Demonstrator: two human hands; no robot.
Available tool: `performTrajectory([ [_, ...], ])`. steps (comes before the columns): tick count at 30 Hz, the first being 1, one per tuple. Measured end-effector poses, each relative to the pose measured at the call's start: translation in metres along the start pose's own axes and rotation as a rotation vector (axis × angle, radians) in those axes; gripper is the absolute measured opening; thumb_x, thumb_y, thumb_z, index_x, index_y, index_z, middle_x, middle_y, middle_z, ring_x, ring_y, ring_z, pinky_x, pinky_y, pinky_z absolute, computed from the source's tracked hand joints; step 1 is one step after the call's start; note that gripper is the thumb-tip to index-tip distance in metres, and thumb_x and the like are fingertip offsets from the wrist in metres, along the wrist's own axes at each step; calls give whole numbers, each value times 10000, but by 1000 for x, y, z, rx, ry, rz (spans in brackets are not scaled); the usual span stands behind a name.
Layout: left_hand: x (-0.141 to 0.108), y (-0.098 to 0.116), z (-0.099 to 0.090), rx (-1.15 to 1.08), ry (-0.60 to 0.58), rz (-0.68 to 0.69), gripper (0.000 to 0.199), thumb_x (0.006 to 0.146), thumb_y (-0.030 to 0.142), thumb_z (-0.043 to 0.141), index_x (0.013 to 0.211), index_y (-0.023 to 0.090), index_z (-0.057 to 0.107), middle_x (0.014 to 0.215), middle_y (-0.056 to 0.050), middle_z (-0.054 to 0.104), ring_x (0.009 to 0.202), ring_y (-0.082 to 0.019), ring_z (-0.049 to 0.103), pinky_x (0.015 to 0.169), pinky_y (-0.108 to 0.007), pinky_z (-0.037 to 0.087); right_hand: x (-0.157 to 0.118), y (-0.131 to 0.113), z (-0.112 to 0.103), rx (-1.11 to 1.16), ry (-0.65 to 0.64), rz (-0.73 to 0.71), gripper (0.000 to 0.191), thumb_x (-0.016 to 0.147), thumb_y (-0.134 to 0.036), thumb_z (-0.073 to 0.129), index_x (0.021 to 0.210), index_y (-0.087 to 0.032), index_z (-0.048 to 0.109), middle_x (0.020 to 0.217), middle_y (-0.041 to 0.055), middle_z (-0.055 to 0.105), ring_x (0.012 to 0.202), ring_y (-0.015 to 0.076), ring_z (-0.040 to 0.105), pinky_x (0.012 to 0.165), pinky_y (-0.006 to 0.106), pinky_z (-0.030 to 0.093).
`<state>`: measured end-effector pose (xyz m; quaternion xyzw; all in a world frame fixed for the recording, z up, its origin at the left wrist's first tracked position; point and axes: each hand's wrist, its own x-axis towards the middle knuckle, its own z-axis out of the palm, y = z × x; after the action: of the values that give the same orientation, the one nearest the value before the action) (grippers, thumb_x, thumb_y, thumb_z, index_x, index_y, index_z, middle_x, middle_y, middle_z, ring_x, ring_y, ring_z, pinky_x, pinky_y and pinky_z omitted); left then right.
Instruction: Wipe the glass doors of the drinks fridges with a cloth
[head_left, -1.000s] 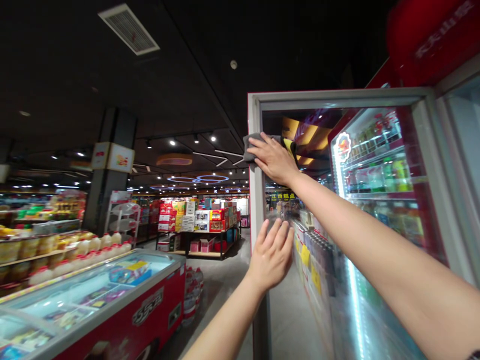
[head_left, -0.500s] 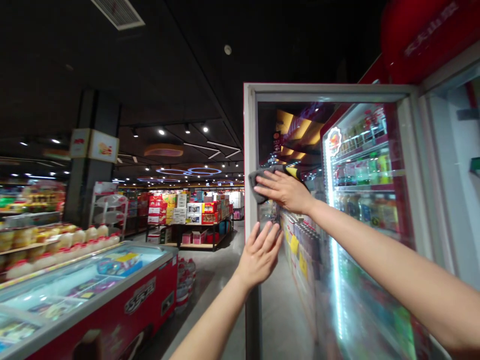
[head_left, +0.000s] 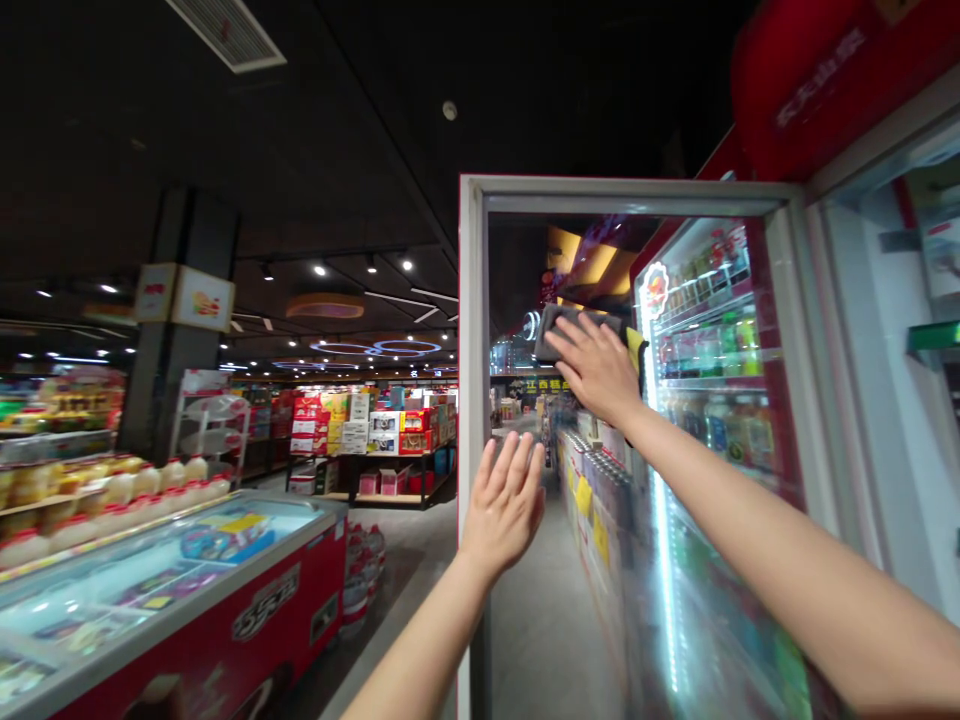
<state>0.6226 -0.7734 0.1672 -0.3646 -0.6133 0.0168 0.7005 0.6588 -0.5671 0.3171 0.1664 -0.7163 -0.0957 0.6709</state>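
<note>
My right hand [head_left: 596,370] lies over a grey cleaning cloth [head_left: 551,335] with a yellow and black edge, pressing it against the glass pane of a fridge door [head_left: 474,300]. Its fingers are spread across the cloth. Lower and to the left, my left hand [head_left: 501,505] is open, fingers stretched upward, at the glass beside the door's left frame. Whether its palm touches the door is hidden. The door stands swung out from a red drinks fridge [head_left: 780,90].
On the left stands a red chest freezer [head_left: 285,610] with a glass top, with white bottles [head_left: 142,480] behind it. Bottle packs [head_left: 364,570] sit on the floor past its end. Boxed goods [head_left: 386,435] fill a display farther back. The fridge's open interior [head_left: 862,300] is at the right.
My right hand has slid the cloth rightward and slightly up across the glass, away from the left frame. My left hand stays low by the frame. The view has shifted a little right.
</note>
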Motion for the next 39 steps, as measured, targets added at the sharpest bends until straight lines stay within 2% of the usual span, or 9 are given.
performTrajectory([
  [3,1,-3,2,1,-5,-8,663,946,252,520,1566,119,325,1578,-124,434,1524,-266,286,1287,-472,178,10,-1,6,-12,86,152,526,981,-283,494,1506,-303,470,1586,50,441,1506,338,308,1174,641,305],
  [7,4,-3,6,-5,4,-97,684,950,249,519,1586,151,288,1582,-117,435,1520,-250,300,1272,-425,235,-11,-4,8,-8,-57,-136,525,971,-282,532,1488,-352,482,1591,0,436,1503,292,324,1198,570,314],
  [9,11,1,10,-14,-5,-137,695,947,267,525,1589,159,282,1593,-117,420,1525,-262,288,1268,-440,245,-25,11,2,-31,-104,-163,492,986,-294,511,1474,-356,500,1591,-13,435,1499,278,335,1207,545,310],
  [15,57,28,34,-48,-54,-94,754,935,332,548,1596,130,246,1630,-125,347,1541,-275,241,1277,-458,208,-17,61,-12,-146,40,392,508,1005,-289,453,1512,-256,464,1622,52,382,1518,326,283,1206,584,281],
  [21,85,47,54,-61,32,-118,783,946,360,536,1615,162,181,1631,-119,339,1539,-275,250,1291,-479,116,-51,83,-21,-101,-61,-18,486,1003,-305,472,1488,-342,484,1597,-10,427,1509,273,317,1212,534,306],
  [25,84,47,57,-68,66,-123,792,950,358,534,1619,170,155,1633,-115,329,1536,-277,253,1295,-465,88,-58,127,-31,-141,54,231,489,1010,-310,433,1497,-286,480,1584,43,446,1500,308,330,1180,578,337],
  [28,83,46,60,-74,80,-135,782,956,330,531,1621,195,142,1631,-100,332,1532,-262,261,1296,-449,98,-52,131,-27,-151,145,389,512,1010,-301,405,1519,-270,454,1592,70,430,1501,346,316,1155,627,341],
  [34,85,44,68,-93,84,-132,751,977,325,520,1620,206,151,1633,-97,323,1539,-244,229,1297,-430,87,-87,123,-27,-144,-75,51,482,1010,-316,438,1489,-335,485,1587,-1,445,1511,274,307,1213,544,306],
  [39,86,42,72,-135,73,-137,757,975,321,523,1620,220,139,1645,-90,291,1542,-245,221,1297,-449,94,-85,169,-40,-267,59,460,533,1014,-295,379,1545,-244,402,1617,73,388,1515,325,287,1171,603,341],
])
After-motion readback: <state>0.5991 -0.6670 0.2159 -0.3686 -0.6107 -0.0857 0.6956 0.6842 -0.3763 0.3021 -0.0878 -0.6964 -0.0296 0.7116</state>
